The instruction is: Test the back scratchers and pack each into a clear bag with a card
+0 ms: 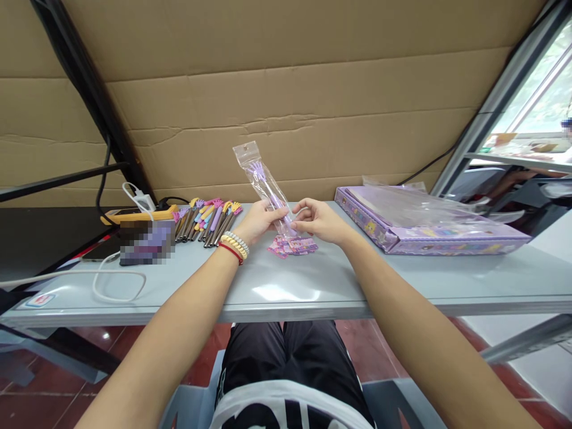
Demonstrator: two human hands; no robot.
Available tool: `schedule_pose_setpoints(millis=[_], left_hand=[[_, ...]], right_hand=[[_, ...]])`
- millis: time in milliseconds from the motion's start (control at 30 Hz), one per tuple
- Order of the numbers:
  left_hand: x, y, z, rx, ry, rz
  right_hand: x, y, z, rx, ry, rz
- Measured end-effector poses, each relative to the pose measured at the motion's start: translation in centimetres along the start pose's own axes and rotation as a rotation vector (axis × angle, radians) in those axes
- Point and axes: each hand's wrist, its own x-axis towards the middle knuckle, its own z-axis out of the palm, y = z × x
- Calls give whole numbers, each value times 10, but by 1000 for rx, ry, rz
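Observation:
A clear plastic bag [247,154] with a hang-hole flap leans up and to the left above the table. Inside it lies a purple back scratcher [267,182] with a hand-shaped head at the upper end. My left hand [261,221] grips the bag low on its left side, thumb across the front. At the bag's lower right edge, my right hand [319,221] is closed in a pinch with its fingers curled. Small pink printed cards [300,245] lie on the table just below the bag. To the left is a heap of colourful back scratchers [210,217] with metal rods.
A purple printed box [447,241] with clear plastic bags [415,202] on it stands at the right. On the left are a blurred-out object [149,243], a yellow power strip [134,214] and a white cable [120,298]. A cardboard sheet [290,101] backs the table.

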Motion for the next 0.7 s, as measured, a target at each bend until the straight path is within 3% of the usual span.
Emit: schedule_pose_setpoints(millis=[367, 700], left_hand=[[-1, -2, 5, 108, -53, 32], [-5, 3, 9, 163, -92, -18]], right_hand=[[-1, -2, -1, 55, -134, 62], [-2, -5, -2, 102, -117, 112]])
